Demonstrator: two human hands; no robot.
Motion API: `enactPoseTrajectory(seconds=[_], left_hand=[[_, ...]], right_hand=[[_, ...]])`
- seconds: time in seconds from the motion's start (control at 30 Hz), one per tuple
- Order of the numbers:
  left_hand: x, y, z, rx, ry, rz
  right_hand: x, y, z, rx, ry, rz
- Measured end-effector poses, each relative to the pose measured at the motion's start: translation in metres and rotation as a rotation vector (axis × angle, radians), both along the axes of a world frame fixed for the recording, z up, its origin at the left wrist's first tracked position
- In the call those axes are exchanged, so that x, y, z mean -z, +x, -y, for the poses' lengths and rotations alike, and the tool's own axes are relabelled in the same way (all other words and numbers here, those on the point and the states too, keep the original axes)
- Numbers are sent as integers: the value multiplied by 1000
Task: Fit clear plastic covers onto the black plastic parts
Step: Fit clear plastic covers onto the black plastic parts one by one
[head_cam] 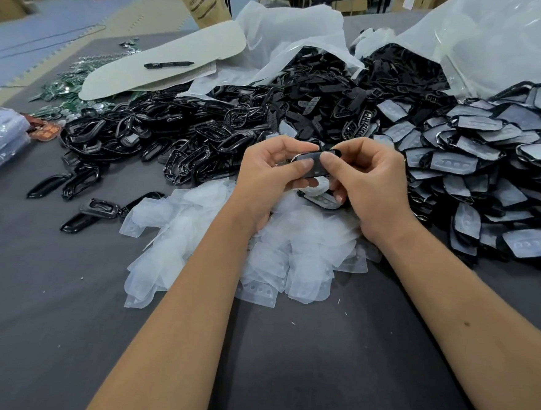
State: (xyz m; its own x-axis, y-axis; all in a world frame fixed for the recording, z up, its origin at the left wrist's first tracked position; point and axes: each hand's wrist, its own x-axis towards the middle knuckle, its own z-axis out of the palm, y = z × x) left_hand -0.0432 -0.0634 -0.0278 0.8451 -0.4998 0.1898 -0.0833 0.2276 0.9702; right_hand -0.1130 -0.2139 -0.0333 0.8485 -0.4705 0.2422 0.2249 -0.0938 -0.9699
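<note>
A black plastic part (316,165) was held above the middle of the table, pinched between both hands. The left hand (270,172) curled around its left end, thumb pressed on the top face. The right hand (370,183) gripped the right end, thumb on top and fingers curled underneath. Whether a clear cover already sat on the part could not be told.

Directly below the hands lay a loose heap of clear plastic covers (253,251) on the dark grey table (62,318). Behind the hands spread a large pile of black frames (171,137), with a few strays (82,179) lying apart to the left. To the right was a pile of finished parts with covers fitted (490,162). Further back, two open plastic bags (290,36) spilled more black pieces. A black marker pen (168,65) rested on a pale sheet (177,54) at the left rear, near some green items (66,85).
</note>
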Motion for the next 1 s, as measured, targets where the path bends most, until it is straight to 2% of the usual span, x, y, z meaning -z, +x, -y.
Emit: enactPoseTrajectory(seconds=[0.33,0.53,0.7,0.93,1.0], left_hand=[[-2,0,-1,15,-15,-11],[-3,0,0,-4,-5,-15],[-1,0,1,-5,6,-24],[1,1,1,-8,28,18],[1,1,1,-20,47,28]], right_hand=[[-4,-1,-4,-46,142,41],[-2,-1,-4,-9,96,27],[-1,-1,-5,-22,-34,17],[-3,-1,-6,-1,42,-1],[-2,0,-5,49,-27,-31]])
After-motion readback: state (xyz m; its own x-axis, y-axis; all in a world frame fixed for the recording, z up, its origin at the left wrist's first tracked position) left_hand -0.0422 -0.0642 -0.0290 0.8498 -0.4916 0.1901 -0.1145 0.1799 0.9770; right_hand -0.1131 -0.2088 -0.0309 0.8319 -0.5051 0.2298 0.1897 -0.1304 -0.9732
